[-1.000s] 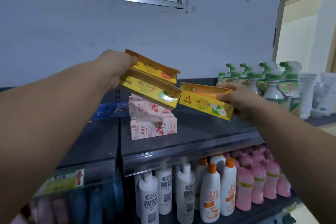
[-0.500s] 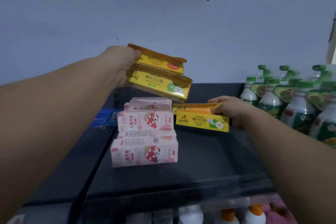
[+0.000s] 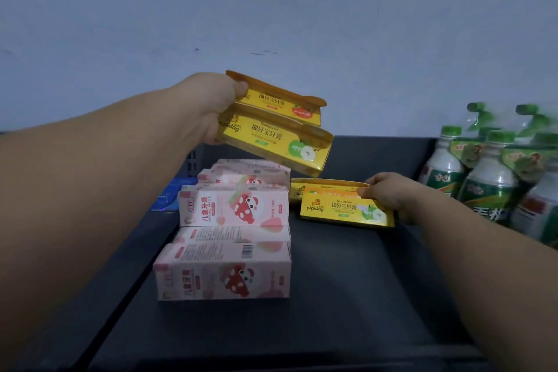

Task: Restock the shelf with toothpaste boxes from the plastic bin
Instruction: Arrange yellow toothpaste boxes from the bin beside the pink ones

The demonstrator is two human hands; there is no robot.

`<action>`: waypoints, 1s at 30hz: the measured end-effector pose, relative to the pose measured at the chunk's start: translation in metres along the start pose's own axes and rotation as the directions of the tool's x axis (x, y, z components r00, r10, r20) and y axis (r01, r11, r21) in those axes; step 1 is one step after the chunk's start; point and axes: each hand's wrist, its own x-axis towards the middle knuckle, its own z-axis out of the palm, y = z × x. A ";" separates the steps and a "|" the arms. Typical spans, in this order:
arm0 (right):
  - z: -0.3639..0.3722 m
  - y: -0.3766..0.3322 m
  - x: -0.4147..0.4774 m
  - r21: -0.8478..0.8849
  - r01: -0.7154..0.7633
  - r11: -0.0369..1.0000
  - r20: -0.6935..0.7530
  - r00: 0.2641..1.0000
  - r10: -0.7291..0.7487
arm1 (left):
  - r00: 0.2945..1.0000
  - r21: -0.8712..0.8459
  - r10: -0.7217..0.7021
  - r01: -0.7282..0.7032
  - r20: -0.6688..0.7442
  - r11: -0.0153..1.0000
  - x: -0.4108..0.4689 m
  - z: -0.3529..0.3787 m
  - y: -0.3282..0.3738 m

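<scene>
Left hand (image 3: 208,106) grips two yellow toothpaste boxes (image 3: 271,127), stacked, tilted, mid-frame above the dark shelf (image 3: 347,281). Right hand (image 3: 389,193) holds one yellow box (image 3: 344,208) at shelf level, another behind. Four pink boxes (image 3: 232,238) lower centre; green-capped bottles (image 3: 489,178) right edge.

We are reaching both arms forward, our left hand (image 3: 208,106) raised and gripping, our right hand (image 3: 389,193) lower, fingers (image 3: 367,190) pinching

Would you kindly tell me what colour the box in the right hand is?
Yellow, with an orange top edge; the box shows best in the head view.
</scene>
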 end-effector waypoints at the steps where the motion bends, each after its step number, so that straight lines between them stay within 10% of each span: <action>1: -0.001 -0.002 0.000 -0.006 -0.025 1.000 -0.006 1.000 0.025 | 1.000 0.010 -0.010 0.010 0.005 1.000 0.002 0.002 -0.001; 9: 0.007 -0.003 0.008 0.082 -0.086 0.993 -0.143 0.985 0.098 | 0.995 0.018 -0.084 0.083 0.052 0.996 0.004 0.023 -0.010; 19: -0.019 -0.001 -0.018 -0.011 -0.086 0.996 0.333 0.939 0.084 | 0.997 -0.026 -0.062 0.063 0.051 0.998 0.007 0.041 -0.017; 30: -0.028 -0.001 -0.019 -0.105 -0.039 0.994 0.272 0.960 0.067 | 0.998 -0.052 -0.052 0.053 0.018 0.997 0.010 0.040 -0.016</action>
